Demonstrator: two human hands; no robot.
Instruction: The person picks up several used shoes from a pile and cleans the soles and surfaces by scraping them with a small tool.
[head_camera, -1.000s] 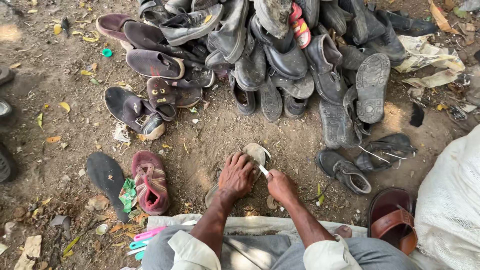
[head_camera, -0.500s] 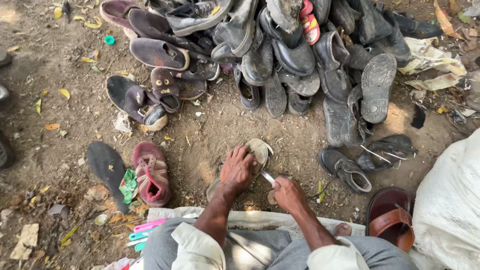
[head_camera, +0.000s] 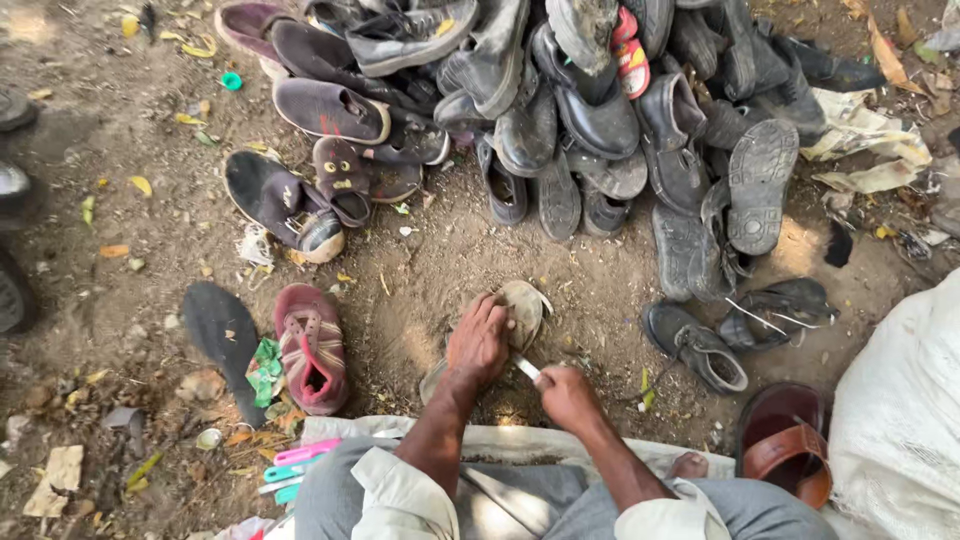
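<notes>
A: While the left hand (head_camera: 478, 343) lies flat on the sole (head_camera: 505, 322), fingers spread and pressing it to the ground, how far along does the cutting look?

B: Early, I'd judge. The sole looks whole, dusty and tan, lying on the dirt just this side of the shoe pile (head_camera: 560, 110). The right hand (head_camera: 567, 395) is curled tight round a blade (head_camera: 527, 369), whose tip meets the sole's near edge. No cut piece shows beside it.

A: Go across from the left, with the sole as the mark.

B: Well left of it lies a black insole (head_camera: 222, 340), then a red sandal (head_camera: 311, 345) with a green wrapper (head_camera: 266, 368) between them. Left and nearer the person, pink and teal handles (head_camera: 300, 465) stick out by the knee. Beyond the sole is the pile. Right of it sits a lone black shoe (head_camera: 695, 345), then a brown sandal (head_camera: 785, 445).

A: Any containers?

B: Only a white sack (head_camera: 900, 420), far right of the sole. Its mouth is out of view, so I cannot tell what it holds. The pile itself lies loose on the ground, in nothing.

A: So what's left?

B: Most of the trimming, by the look of it, and the pile seems unsorted.
</notes>
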